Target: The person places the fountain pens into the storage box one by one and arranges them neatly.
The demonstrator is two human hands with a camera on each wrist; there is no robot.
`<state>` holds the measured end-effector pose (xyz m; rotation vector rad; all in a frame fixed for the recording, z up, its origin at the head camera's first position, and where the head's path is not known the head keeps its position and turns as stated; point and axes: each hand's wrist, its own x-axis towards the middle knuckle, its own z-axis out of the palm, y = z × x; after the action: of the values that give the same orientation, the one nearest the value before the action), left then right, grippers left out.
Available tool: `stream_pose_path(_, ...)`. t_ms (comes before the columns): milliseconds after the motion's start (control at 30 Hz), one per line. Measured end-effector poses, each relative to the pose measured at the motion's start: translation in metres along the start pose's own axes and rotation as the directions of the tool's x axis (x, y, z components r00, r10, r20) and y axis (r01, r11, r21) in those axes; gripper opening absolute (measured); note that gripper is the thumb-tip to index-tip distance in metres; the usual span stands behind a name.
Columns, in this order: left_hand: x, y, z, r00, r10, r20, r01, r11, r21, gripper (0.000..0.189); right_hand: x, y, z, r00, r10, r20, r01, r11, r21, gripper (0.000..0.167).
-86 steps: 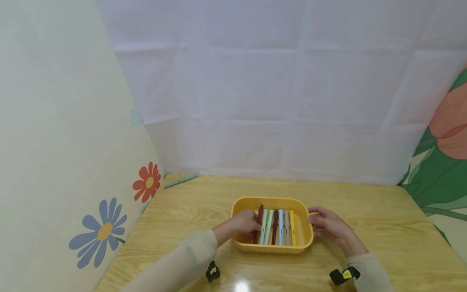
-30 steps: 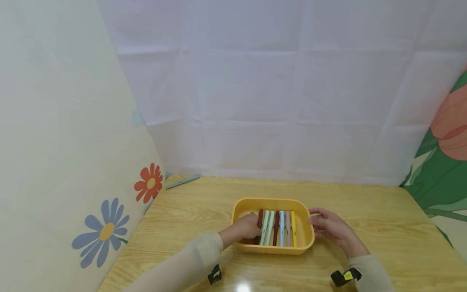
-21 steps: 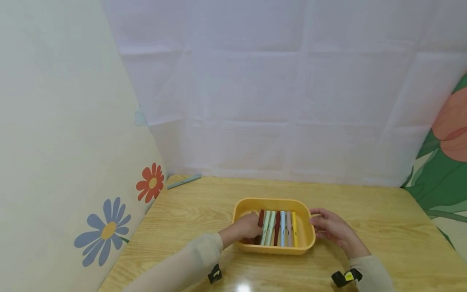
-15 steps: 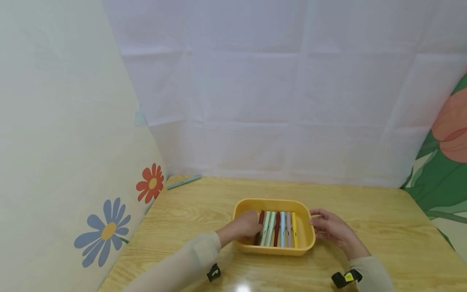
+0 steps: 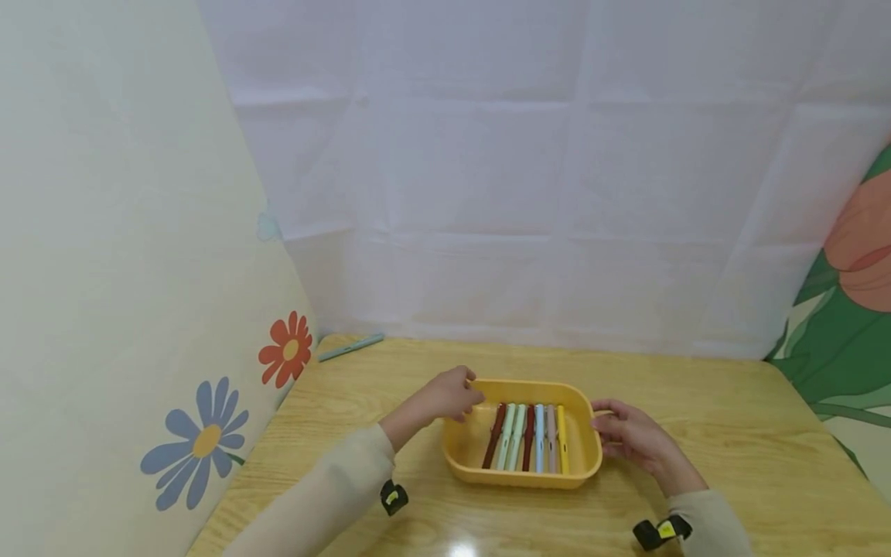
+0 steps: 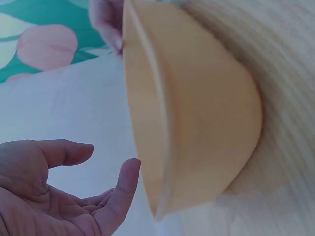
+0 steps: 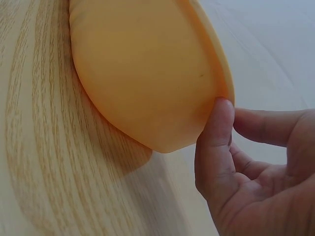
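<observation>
A yellow plastic basket [image 5: 522, 479] stands on the table. Inside lie several pens side by side: a dark red pen [image 5: 494, 437] leftmost, two pale green pens, another dark red one, then light blue, mauve and a yellow pen [image 5: 563, 441] rightmost. My left hand [image 5: 448, 394] hovers over the basket's back left corner. In the left wrist view that hand [image 6: 64, 196] holds nothing, thumb and fingers apart, a fingertip close to the rim. My right hand [image 5: 636, 439] pinches the basket's right rim between thumb and finger, as the right wrist view confirms.
A teal pen [image 5: 350, 347] lies at the table's far left corner. A white cloth [image 5: 487, 193] hangs behind the wooden table [image 5: 696, 418]. Flower-patterned panels [image 5: 174, 271] stand at the left and right.
My left hand has let go of the leftmost dark red pen and lifted up and left to the basket's corner. That pen now lies slightly slanted in full view. The right hand stays put.
</observation>
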<state>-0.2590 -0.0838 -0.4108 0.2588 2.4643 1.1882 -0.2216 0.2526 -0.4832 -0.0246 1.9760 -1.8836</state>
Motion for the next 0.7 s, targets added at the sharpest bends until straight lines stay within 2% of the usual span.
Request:
stream_pose_path(167, 0.002, -0.003, -0.02, 0.999, 0.002, -0.042, -0.004, 0.999, -0.042, 0.056, 0.0, 0.0, 0.0, 1.0, 0.003, -0.01, -0.003, 1.0, -0.003, 0.056)
stream_pose_path(367, 0.006, -0.011, -0.041, 0.997, 0.008, -0.074, -0.011, 0.999, -0.047, 0.056, 0.001, 0.0, -0.001, 1.0, 0.003, -0.021, -0.003, 1.0, -0.004, 0.055)
stream_pose_path(533, 0.008, -0.019, -0.058, 0.994, 0.022, -0.107, -0.026, 0.999, -0.042, 0.055, 0.0, 0.0, -0.001, 1.0, 0.0, -0.014, 0.0, 1.0, -0.007, 0.053)
stream_pose_path(700, 0.01, -0.027, -0.071, 0.99, 0.029, -0.137, -0.029, 1.0, 0.0, 0.058, 0.0, 0.0, -0.001, 1.0, 0.008, -0.016, -0.008, 1.0, -0.015, 0.055)
